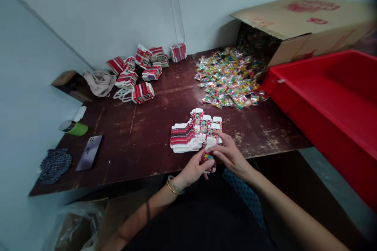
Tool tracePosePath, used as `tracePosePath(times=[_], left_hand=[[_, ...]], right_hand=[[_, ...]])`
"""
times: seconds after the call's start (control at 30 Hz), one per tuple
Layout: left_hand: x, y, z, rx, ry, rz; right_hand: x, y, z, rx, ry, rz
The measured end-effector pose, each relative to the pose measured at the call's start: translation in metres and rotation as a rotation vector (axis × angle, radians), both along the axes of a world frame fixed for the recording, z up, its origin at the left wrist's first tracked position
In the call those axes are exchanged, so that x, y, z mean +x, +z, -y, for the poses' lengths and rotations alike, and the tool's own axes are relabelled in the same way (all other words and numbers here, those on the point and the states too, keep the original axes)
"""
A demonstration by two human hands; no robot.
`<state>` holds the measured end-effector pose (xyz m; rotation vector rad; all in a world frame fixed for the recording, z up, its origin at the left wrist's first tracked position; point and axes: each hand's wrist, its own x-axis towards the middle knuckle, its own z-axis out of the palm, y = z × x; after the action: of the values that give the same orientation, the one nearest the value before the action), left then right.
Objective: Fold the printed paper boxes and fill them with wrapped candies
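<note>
In front of me, at the table's front edge, my left hand (pixel 191 171) is closed around a small printed candy box (pixel 208 156), red with colourful dots. The box stands roughly upright with its white flap at the top. My right hand (pixel 231 156) reaches over from the right, its fingers bent and touching the flap end of that box. Just beyond both hands, several similar boxes (pixel 216 121) with white tops stand close together. Left of them lies a tight row of flat, folded cartons (pixel 182 137).
A heap of clear candy packets (pixel 229 78) spills from a cardboard carton (pixel 309 19). At the right is a red tray (pixel 312 113). Bundles of cartons (pixel 143 92) lie at the back left. A phone (pixel 89 153), green cup (pixel 77 128) and patterned cloth (pixel 55 165) are far left.
</note>
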<state>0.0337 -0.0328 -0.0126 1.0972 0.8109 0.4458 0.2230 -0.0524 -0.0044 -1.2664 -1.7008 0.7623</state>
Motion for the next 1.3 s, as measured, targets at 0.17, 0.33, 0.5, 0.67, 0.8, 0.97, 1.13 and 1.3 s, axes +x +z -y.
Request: tracePosePath(times=[0.17,0.33,0.5,0.67,0.8,0.97,1.13,1.3], left_hand=[[0.005,0.001,-0.004,-0.131,0.118,0.007],[0.004,0.008,-0.01,-0.008,-0.03,-0.029],[0.007,0.011,-0.012,-0.033,0.029,-0.052],[0.007,0.009,-0.009,-0.099,-0.062,0.121],[0.004,0.009,-0.005,0.031,-0.155,0.045],[0.006,0.007,-0.007,0.114,-0.279,-0.029],[0.013,0.004,-0.006,0.008,-0.248,0.035],[0.021,0.009,0.005,-0.025,-0.212,0.079]], right_hand=[[-0.005,-0.019,0.016,-0.521,-0.051,-0.645],[-0.007,-0.016,0.01,-0.714,0.113,-0.75],[-0.007,0.005,0.009,-0.167,0.116,-0.218],[-0.002,0.013,0.007,-0.249,0.049,-0.259],[0.003,0.005,0.012,-0.356,0.012,-0.348],[0.009,-0.01,0.026,-0.41,-0.064,-0.405],[-0.009,-0.019,0.037,-0.122,-0.134,-0.222],[0.029,-0.013,0.057,-0.153,-0.16,-0.165]])
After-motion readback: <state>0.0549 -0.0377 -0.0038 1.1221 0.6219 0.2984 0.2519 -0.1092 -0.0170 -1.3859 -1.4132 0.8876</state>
